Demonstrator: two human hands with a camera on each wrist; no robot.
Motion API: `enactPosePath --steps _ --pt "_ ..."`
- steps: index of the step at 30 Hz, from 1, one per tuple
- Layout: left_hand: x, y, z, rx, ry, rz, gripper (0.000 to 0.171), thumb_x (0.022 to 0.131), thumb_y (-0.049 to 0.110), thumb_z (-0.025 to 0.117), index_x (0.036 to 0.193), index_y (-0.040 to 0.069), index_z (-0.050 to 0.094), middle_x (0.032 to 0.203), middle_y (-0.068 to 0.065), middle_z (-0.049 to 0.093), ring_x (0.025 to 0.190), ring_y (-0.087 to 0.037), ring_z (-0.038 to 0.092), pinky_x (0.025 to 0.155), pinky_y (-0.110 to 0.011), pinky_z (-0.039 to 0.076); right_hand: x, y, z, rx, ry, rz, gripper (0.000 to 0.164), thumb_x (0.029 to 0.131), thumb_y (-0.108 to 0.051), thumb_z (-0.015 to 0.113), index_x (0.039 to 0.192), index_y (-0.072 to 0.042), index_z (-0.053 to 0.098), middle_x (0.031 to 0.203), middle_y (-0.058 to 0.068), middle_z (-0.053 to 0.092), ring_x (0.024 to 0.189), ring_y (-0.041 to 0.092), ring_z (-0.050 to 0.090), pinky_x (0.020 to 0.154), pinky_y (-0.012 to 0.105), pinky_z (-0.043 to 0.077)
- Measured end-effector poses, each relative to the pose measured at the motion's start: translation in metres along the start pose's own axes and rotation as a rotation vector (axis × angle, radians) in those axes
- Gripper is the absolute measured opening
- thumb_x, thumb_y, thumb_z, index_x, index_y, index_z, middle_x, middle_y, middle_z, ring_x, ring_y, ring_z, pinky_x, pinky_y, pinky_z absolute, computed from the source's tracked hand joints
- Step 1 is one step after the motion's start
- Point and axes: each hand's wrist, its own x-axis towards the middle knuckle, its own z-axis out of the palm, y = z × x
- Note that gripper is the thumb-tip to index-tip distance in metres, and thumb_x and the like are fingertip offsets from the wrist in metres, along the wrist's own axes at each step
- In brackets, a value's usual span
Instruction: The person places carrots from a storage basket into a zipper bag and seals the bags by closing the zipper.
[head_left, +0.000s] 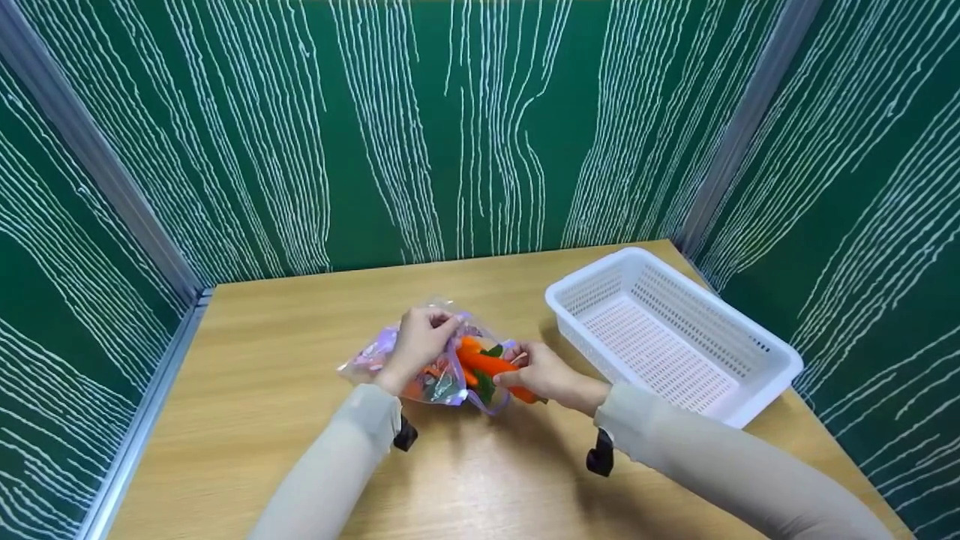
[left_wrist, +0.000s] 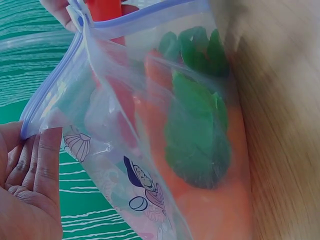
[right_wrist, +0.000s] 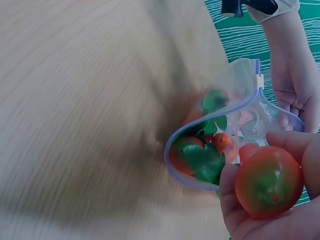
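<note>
A clear zip bag with purple edging and printed shells lies on the table, its mouth spread open toward the right. My left hand pinches the bag's rim; the left wrist view shows fingers and thumb at the purple zip edge. My right hand grips an orange carrot at the bag's mouth. Its rounded end, tinged green, faces the right wrist camera. Inside the bag, more orange carrots and green leaves show through the plastic.
A white perforated plastic basket stands to the right of the hands, with its bare bottom visible. The wooden table is bordered by green walls with wavy white lines. A black strap piece hangs beneath each wrist.
</note>
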Motion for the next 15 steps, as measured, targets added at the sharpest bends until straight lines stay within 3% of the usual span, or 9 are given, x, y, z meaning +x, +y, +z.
enactPosePath --steps 4,9,15 --pt "0.0 -0.0012 0.0005 -0.012 0.01 0.001 0.021 0.107 0.017 0.071 0.103 0.0 0.083 0.079 -0.006 0.073 0.065 -0.012 0.059 0.061 -0.019 0.052 -0.0008 -0.0025 0.0042 0.064 0.004 0.018 0.041 0.085 -0.006 0.085 0.116 -0.002 0.06 0.114 0.017 0.068 0.1 0.025 0.066 0.076 0.028 0.059" --pt "0.0003 -0.002 -0.0001 -0.042 0.014 -0.01 0.021 0.106 0.016 0.071 0.103 -0.001 0.082 0.079 -0.007 0.073 0.064 -0.012 0.06 0.058 -0.019 0.051 -0.0015 -0.0019 0.0039 0.084 -0.052 0.025 0.05 0.082 -0.006 0.086 0.125 -0.002 0.061 0.122 0.017 0.069 0.107 0.026 0.065 0.074 0.027 0.056" --pt "0.0 -0.0022 -0.0008 -0.051 0.005 -0.019 0.022 0.107 0.017 0.071 0.103 -0.002 0.081 0.079 -0.008 0.073 0.063 -0.011 0.061 0.057 -0.019 0.05 -0.0048 -0.0026 0.0027 0.067 -0.145 -0.048 0.067 0.077 -0.003 0.088 0.138 0.002 0.06 0.127 0.018 0.07 0.113 0.027 0.066 0.087 0.029 0.058"
